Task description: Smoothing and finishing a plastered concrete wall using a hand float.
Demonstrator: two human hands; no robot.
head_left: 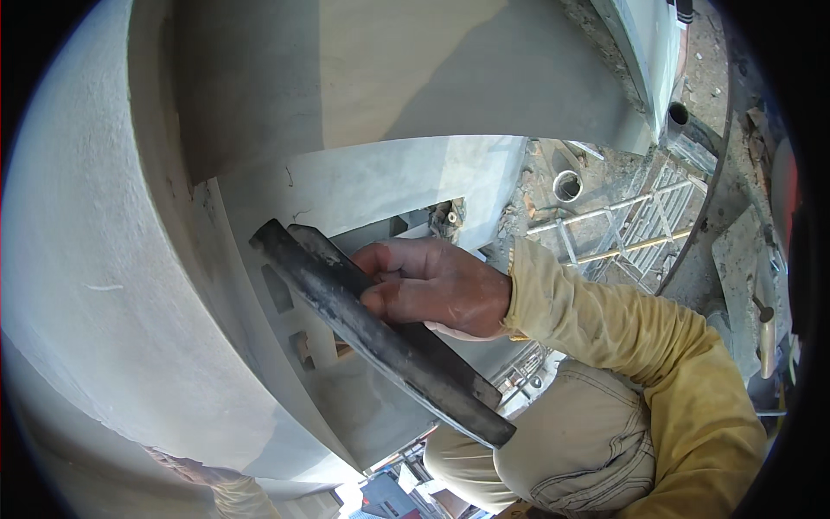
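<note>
My right hand (437, 290) grips a long, dark, flat plastering float (380, 333) around its middle. The float runs diagonally from upper left to lower right, with its face laid against the smooth grey plastered wall (130, 285). My right arm, in a yellow sleeve (640, 346), reaches in from the right. At the lower left edge a strip of sleeve (216, 489) lies along the wall, and no left hand shows there. My knee in beige trousers (571, 445) is below the float.
A plastered overhang (389, 78) juts out above. Small rectangular recesses (278, 290) are cut into the wall beside the float. Far below at right are metal scaffold frames (640, 225), a round pipe opening (566, 185), a black pipe (683, 117) and rubble-strewn ground.
</note>
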